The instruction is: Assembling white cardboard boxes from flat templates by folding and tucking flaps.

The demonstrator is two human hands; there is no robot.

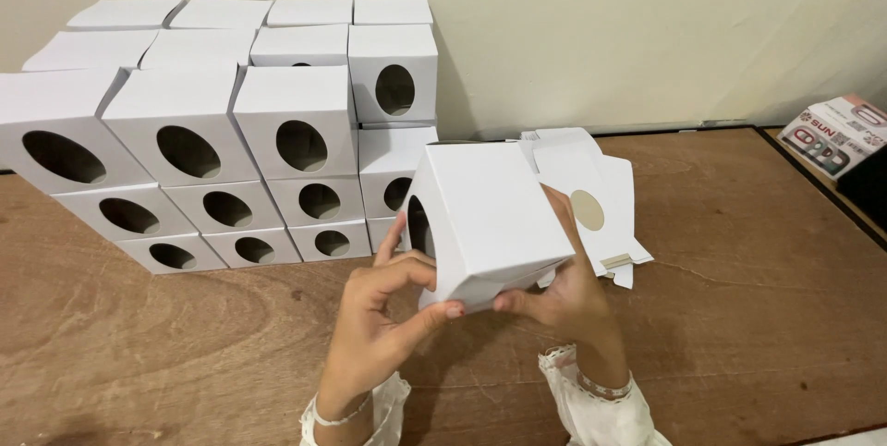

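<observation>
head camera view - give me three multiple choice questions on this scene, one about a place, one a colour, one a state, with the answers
1. Where does the stack of finished boxes stand?
A. far left of the table, against the wall
B. on the floor
C. at the right edge of the table

2. What colour is the box in the hands?
A. brown
B. white
C. red

3. How is that box held?
A. lying alone on the table
B. by the left hand only
C. by both hands, lifted off the table

Answers:
1. A, the boxes with oval holes are piled at the left rear of the wooden table, backed by the wall.
2. B, its visible faces are plain white.
3. C, the left hand and the right hand grip its lower end above the tabletop.
</observation>
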